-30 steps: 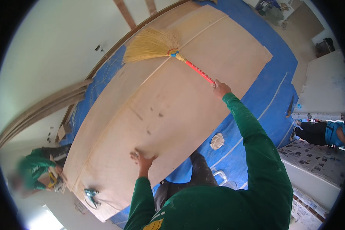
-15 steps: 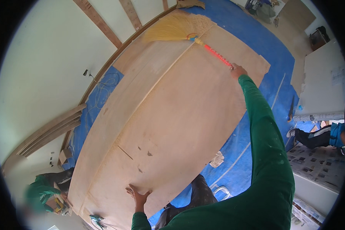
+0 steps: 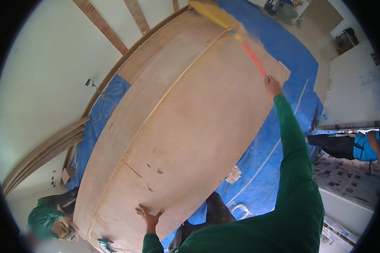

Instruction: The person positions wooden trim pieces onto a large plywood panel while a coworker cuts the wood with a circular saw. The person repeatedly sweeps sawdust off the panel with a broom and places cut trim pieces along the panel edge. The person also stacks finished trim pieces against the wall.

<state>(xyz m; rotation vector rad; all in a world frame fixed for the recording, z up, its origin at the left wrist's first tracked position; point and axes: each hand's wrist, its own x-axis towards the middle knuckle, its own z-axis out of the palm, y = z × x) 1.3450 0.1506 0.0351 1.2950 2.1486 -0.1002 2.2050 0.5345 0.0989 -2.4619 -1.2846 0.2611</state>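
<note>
Fingers spread and grasping nothing, the left hand [image 3: 151, 218] appears to rest on the wooden sheet [image 3: 202, 114], with a green drill [image 3: 105, 243] to its left; ahead of these fingers, pale dust [image 3: 125, 158] lines a seam running away from them. Farther out, on the right, the right hand [image 3: 272, 85] has its fingers wrapped round the red handle [image 3: 255, 61] of a broom [image 3: 240, 39], whose blurred bristles [image 3: 217, 16] lie beyond those fingers, to their left, at the sheet's far end, next to the blue floor covering [image 3: 255, 156]. This looks like a sweeping stroke; the next move would seem to call for a firm grip and a pass along the dusty seam
</note>
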